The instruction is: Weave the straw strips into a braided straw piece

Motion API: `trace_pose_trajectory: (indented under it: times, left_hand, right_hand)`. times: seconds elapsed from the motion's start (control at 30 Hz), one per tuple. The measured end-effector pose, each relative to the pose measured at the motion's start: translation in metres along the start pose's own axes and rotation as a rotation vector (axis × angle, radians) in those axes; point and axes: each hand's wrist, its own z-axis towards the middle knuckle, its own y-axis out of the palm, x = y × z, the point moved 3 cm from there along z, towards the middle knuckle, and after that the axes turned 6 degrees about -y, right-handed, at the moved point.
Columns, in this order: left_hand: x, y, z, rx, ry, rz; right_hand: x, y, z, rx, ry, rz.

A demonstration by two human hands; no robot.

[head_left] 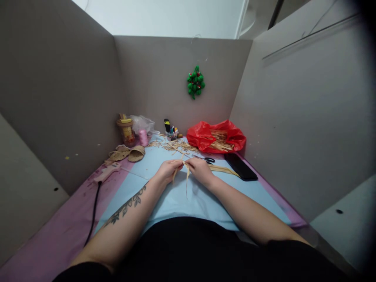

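My left hand (170, 170) and my right hand (200, 168) meet over the blue mat (188, 209), fingers pinched together. Between them is a pale straw strip (187, 175), its thin ends hanging down below the fingers and one end pointing up. Both hands are closed on this straw. Just beyond my right hand lie black-handled scissors (209, 160), partly hidden. A bundle of flat straw strips (225, 169) lies beside that hand, running toward a black phone (241, 166).
At the back right sits a red plastic bag (202, 137) of straw. Straw scraps (182, 146) litter the mat's far part. To the left are a pink glue gun (108, 172) with a black cord, a woven cone (136, 153) and a pink thread spool (143, 138). Grey partitions enclose three sides.
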Motion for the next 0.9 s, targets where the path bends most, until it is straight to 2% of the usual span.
trace_pose_trajectory:
  times: [0.17,0.4,0.57,0.73,0.8,0.9]
  left_hand:
    - [0.002,0.000,-0.003,-0.032,-0.016,0.009]
    - [0.002,0.004,-0.009,-0.084,0.095,0.163]
    - [0.003,0.002,-0.006,-0.036,0.144,0.241]
    - [0.001,-0.005,-0.001,0.101,0.167,0.332]
    - [0.001,-0.005,-0.001,0.121,0.175,0.373]
    - [0.002,-0.002,-0.003,0.114,0.212,0.409]
  right_hand:
    - [0.001,-0.002,0.002,0.039,0.113,0.099]
    - [0.003,0.004,0.003,0.094,0.331,0.385]
    - [0.013,0.007,0.003,0.040,0.494,0.645]
    - [0.024,-0.008,0.003,0.201,0.579,0.706]
    - [0.019,-0.007,0.002,0.169,0.663,0.871]
    - [0.004,0.001,0.002,0.018,0.768,1.108]
